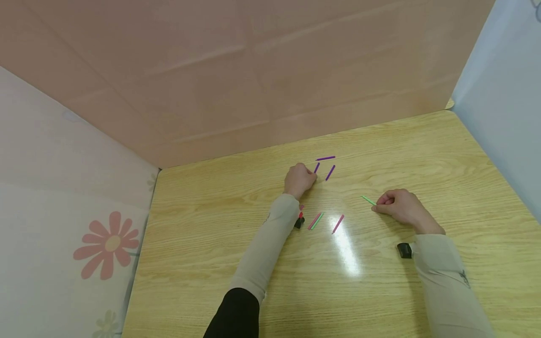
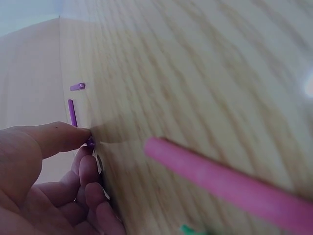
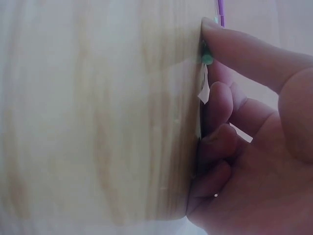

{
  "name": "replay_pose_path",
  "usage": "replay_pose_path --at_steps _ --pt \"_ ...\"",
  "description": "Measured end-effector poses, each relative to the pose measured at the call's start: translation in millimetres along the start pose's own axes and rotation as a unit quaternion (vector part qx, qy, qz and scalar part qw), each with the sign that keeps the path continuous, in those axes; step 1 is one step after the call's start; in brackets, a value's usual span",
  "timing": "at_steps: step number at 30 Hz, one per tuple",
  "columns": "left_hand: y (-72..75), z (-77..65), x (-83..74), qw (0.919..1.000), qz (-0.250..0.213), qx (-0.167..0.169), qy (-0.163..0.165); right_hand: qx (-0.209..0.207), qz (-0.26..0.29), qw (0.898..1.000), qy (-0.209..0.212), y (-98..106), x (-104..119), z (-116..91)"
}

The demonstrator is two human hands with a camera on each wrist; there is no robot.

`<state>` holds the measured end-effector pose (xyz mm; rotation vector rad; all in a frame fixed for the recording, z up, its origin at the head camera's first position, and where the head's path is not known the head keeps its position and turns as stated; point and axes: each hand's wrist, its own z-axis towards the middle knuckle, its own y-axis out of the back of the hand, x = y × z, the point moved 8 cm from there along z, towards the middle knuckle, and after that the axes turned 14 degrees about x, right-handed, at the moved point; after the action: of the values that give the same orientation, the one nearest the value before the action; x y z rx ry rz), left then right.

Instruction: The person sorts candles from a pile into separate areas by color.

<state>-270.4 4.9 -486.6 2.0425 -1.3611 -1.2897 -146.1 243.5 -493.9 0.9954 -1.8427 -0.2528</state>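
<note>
My left hand (image 1: 300, 180) pinches the near end of a short purple stick (image 1: 316, 168) between thumb and fingers, low over the table. Beside it lie a second purple stick (image 1: 330, 172) and, farther back, a third purple stick (image 1: 326, 158) set crosswise. To the right, my right hand (image 1: 399, 206) pinches a light green stick (image 1: 367, 200) at one end. In the right wrist view only the tip of that green stick (image 3: 207, 58) shows under the thumb; the other fingers curl near the tabletop. A pink stick (image 2: 230, 183) looms close in the left wrist view.
On the wooden table (image 1: 203, 234), a pink stick (image 1: 313, 221) and a green stick (image 1: 318, 221) lie side by side, with another pink stick (image 1: 338, 224) to their right. A brown panel (image 1: 262, 84) stands along the back edge; pale walls flank both sides.
</note>
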Motion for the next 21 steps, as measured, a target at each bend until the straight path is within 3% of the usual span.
replay_pose_path --at_steps 21 --pt "0.7 -0.2 4.0 0.9999 0.000 0.003 -0.012 0.001 0.002 1.000 0.006 -1.1 2.3 -2.0"
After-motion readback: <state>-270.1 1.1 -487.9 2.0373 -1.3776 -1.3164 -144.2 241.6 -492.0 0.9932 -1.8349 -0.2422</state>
